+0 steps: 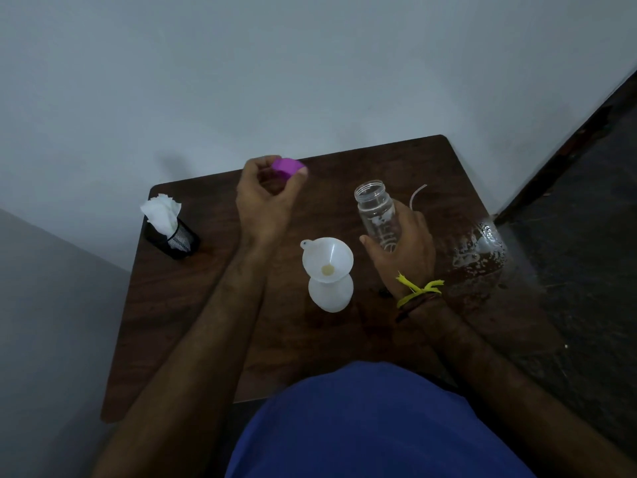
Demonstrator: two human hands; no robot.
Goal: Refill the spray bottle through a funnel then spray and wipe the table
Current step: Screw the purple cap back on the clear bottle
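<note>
A white funnel point(328, 259) sits in the neck of a white spray bottle point(331, 293) standing mid-table. My right hand point(403, 251) is wrapped around a clear, uncapped water bottle point(377, 213), held upright just right of the funnel. My left hand point(263, 198) is raised over the table's far side and pinches a purple cap point(287, 166) between thumb and fingers. A thin clear tube point(416, 194) lies behind the water bottle, partly hidden by it.
A black mesh holder point(175, 238) stuffed with white tissue point(162, 210) stands at the table's far left. A clear plastic container point(481, 257) sits at the right edge. The small dark wooden table point(193, 326) stands against a pale wall; dark floor lies to the right.
</note>
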